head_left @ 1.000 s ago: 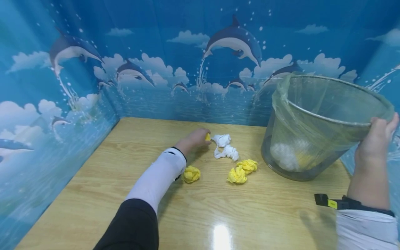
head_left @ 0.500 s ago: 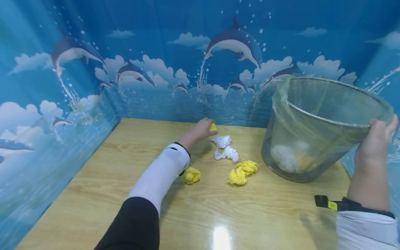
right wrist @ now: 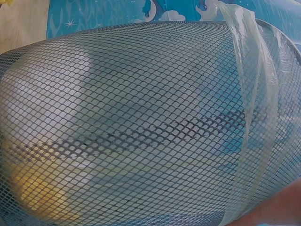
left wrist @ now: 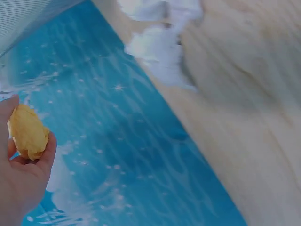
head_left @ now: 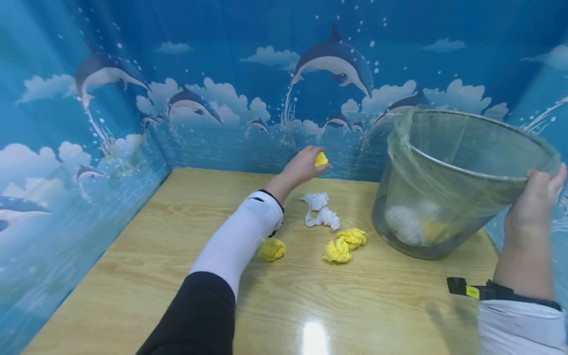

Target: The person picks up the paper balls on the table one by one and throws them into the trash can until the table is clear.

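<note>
My left hand (head_left: pixel 303 166) pinches a crumpled ball of yellow paper (head_left: pixel 321 159), held up above the back of the table. In the left wrist view the yellow paper ball (left wrist: pixel 29 132) sits between thumb and fingers. At the right, my right hand (head_left: pixel 534 197) grips the rim of a mesh wastebasket (head_left: pixel 452 197), which leans toward it. A thin greenish bag (head_left: pixel 412 143) lines the basket and folds over its rim. White and yellow crumpled paper shows through the mesh near the bottom, also in the right wrist view through the mesh wall (right wrist: pixel 155 103).
On the wooden table (head_left: pixel 177 296) lie two white crumpled papers (head_left: pixel 327 218) in the middle. Two yellow balls (head_left: pixel 338 250) touch in front of them. Another yellow ball (head_left: pixel 272 249) is beside the left forearm. A dolphin-printed curtain (head_left: pixel 248 74) stands behind.
My left hand has risen from the table and moved right and back with the yellow paper ball. The right hand and the tilted basket have stayed put.
</note>
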A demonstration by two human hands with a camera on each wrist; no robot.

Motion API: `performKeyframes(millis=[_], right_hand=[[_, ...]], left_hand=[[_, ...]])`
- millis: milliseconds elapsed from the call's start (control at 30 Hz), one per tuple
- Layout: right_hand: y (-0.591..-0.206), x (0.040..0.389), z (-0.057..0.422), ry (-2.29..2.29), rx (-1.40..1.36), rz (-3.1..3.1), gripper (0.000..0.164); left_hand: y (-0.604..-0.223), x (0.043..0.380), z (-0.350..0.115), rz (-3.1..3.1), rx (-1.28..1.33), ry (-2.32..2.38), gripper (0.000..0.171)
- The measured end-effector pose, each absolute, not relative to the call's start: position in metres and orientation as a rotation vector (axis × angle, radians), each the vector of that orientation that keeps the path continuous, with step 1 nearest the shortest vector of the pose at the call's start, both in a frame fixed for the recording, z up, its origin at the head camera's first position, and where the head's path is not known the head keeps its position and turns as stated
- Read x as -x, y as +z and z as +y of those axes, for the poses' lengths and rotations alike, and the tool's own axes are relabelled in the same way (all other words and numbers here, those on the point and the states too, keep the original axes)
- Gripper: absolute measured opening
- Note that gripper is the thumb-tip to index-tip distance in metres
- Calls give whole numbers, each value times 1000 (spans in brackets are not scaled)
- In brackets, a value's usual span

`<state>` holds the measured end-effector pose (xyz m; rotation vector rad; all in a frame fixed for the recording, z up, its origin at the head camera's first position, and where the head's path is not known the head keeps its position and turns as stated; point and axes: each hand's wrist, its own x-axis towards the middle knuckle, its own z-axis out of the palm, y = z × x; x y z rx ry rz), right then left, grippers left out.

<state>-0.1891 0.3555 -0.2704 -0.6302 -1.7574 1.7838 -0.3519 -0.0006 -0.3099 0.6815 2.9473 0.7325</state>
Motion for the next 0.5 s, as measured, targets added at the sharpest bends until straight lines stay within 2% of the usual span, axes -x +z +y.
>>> performKeyframes(millis=[500], right_hand=[[-271,189,354,1784,568,-1752,68]], left_hand=[[-253,341,43,2910,-784,878,64]])
